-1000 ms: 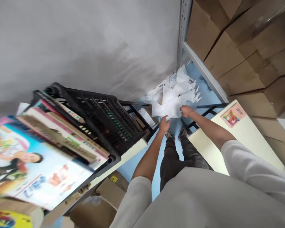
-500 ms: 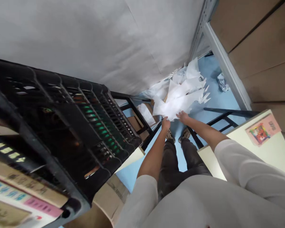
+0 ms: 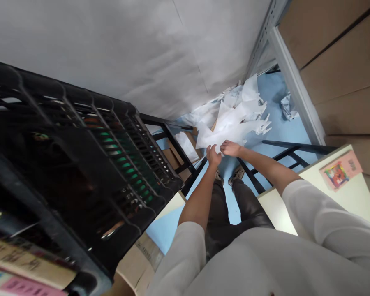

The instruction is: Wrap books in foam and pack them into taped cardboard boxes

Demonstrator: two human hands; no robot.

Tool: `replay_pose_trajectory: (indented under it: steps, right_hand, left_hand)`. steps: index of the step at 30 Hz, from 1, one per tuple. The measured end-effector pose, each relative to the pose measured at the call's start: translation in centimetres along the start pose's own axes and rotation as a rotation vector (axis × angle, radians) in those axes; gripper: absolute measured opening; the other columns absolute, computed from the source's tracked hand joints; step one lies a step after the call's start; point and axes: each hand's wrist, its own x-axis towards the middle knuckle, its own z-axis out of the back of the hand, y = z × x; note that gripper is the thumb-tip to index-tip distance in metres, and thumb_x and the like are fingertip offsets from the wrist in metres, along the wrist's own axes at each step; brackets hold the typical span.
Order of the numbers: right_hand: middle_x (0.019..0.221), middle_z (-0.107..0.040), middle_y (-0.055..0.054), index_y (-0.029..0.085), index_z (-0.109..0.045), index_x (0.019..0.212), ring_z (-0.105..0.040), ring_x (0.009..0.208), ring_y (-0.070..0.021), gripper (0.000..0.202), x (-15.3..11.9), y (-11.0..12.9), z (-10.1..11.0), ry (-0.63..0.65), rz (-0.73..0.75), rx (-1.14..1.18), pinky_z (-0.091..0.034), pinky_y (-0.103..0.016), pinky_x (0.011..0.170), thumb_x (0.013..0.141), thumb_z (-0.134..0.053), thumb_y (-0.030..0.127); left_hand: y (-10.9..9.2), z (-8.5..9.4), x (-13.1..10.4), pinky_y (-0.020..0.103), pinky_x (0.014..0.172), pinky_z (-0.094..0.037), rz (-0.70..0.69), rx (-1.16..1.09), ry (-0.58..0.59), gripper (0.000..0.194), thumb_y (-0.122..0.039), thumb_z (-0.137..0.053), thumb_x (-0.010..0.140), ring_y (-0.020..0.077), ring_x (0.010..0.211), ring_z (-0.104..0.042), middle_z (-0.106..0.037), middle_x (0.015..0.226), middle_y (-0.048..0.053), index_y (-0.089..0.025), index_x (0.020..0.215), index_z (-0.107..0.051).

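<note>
Moved inward since earlier, the right hand (image 3: 231, 148) is sitting beside the left hand (image 3: 213, 156), both hands pinching the white paper (image 3: 226, 128).

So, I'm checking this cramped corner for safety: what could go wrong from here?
The white paper at the left hand and right hand could tear if pulled unevenly; ragged strips show beside it. Loose paper, including a crumpled wad, lies on the blue floor, so stepping forward might mean a slip. The black metal frame stands close to the shoes and could catch a foot.
</note>
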Motion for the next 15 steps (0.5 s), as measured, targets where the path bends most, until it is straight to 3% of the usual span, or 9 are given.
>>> replay_pose_trajectory:
  steps: [3, 6, 9, 12, 15]
  right_hand:
    - [0.120, -0.075, -0.018, 0.014, -0.072, 0.126, -0.063, 0.117, -0.0329, 0.033, -1.2, 0.2, 3.6, -0.127, -0.147, 0.106, -0.041, -0.046, 0.105, 0.099, -0.053, 0.010]
    - [0.130, -0.073, -0.018, 0.015, -0.061, 0.146, -0.061, 0.123, -0.0360, 0.049, -3.3, 0.9, 6.9, -0.308, -0.370, 0.257, -0.040, -0.050, 0.109, 0.098, -0.059, 0.017]
    - [0.136, -0.071, -0.017, 0.016, -0.053, 0.156, -0.059, 0.127, -0.0373, 0.065, -5.5, 2.3, 9.8, -0.457, -0.545, 0.395, -0.040, -0.054, 0.114, 0.093, -0.066, 0.022]
    - [0.144, -0.064, -0.019, 0.017, -0.058, 0.148, -0.056, 0.133, -0.0383, 0.060, -7.5, 4.5, 12.1, -0.692, -0.756, 0.451, -0.045, -0.055, 0.113, 0.090, -0.068, 0.028]
    - [0.127, -0.069, -0.015, 0.019, -0.067, 0.124, -0.064, 0.116, -0.0322, 0.036, -9.1, 7.0, 13.8, -0.917, -0.869, 0.654, -0.053, -0.049, 0.106, 0.091, -0.066, 0.033]
  left_hand:
    - [-3.3, 2.4, -0.3, 0.049, 0.127, -0.043, -0.059, -0.053, -0.072, 0.016, -0.018, -0.066, 0.096, 0.0314, 0.143, -0.061, -0.072, 0.142, 0.015, -0.022, 0.107, -0.077]
    - [-7.3, 5.5, -0.8, 0.041, 0.113, -0.052, -0.196, -0.155, -0.066, 0.014, -0.023, -0.062, 0.101, 0.0272, 0.119, -0.073, -0.080, 0.116, 0.009, -0.024, 0.106, -0.075]
    - [-11.6, 8.7, -2.0, 0.034, 0.099, -0.055, -0.267, -0.218, -0.058, 0.009, -0.026, -0.064, 0.101, 0.0244, 0.103, -0.075, -0.079, 0.101, 0.004, -0.025, 0.103, -0.073]
    - [-15.8, 11.5, -3.7, 0.033, 0.092, -0.055, -0.266, -0.287, -0.081, 0.003, -0.026, -0.069, 0.097, 0.0229, 0.092, -0.072, -0.077, 0.095, 0.003, -0.025, 0.098, -0.071]
    - [-19.5, 13.3, -5.6, 0.033, 0.092, -0.056, -0.211, -0.393, -0.110, 0.004, -0.026, -0.070, 0.095, 0.0216, 0.090, -0.071, -0.076, 0.092, 0.004, -0.024, 0.091, -0.068]
